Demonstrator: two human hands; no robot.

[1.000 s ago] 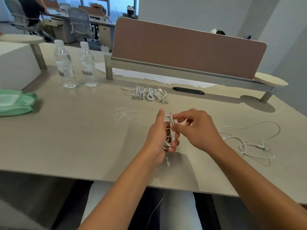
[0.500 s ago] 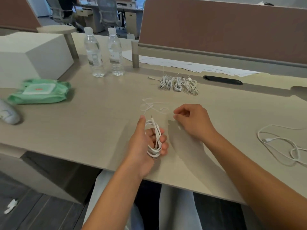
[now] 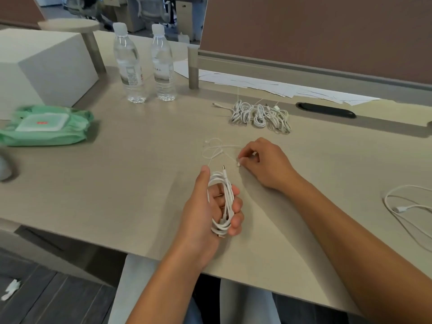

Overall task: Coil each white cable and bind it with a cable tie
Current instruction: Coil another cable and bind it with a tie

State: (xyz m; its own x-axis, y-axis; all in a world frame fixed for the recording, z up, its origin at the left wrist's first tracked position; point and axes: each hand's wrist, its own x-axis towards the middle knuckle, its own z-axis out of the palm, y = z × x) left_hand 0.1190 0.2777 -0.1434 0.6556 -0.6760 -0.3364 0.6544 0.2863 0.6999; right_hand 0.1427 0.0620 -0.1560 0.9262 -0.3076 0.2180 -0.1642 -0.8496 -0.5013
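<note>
Left grip [image 3: 211, 204] curled, right grip [image 3: 261, 161] pinching.

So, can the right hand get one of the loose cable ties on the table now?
Probably yes. The right hand is already at the thin cable ties on the table, its fingertips pinching the end of one. Nothing lies between them; the left hand grips the coiled cable nearer the body.

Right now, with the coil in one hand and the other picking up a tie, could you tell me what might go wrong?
The coiled cable, held only by the left hand, may spring loose. The right hand pinches one end in the tangled cable ties, so several could lift together.
</note>
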